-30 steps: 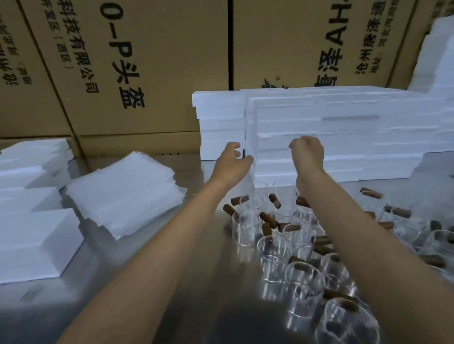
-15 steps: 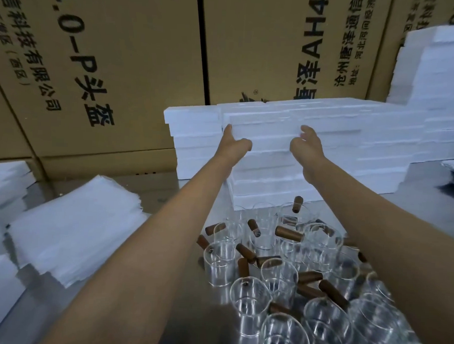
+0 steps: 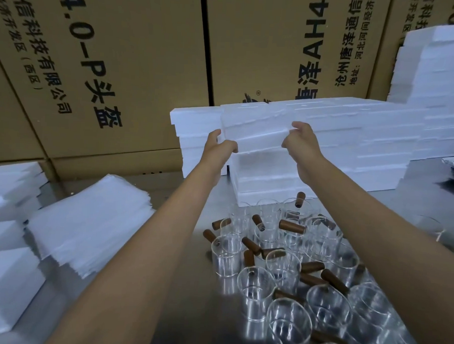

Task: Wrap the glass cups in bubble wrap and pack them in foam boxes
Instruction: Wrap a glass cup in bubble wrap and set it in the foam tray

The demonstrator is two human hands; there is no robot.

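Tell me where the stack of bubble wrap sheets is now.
In the head view the bubble wrap stack lies on the table's left side, left of the left arm, between the white foam pieces and the glass cups.

Far behind your table (image 3: pixel 183 313) stand tall cardboard cartons (image 3: pixel 137 64) printed with black characters, side by side.

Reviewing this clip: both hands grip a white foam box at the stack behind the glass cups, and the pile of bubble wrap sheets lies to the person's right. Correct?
One detail is off. The head view shows the bubble wrap sheets on the person's left, not right. The rest holds: left hand and right hand grip a foam box at the stack behind the glass cups.
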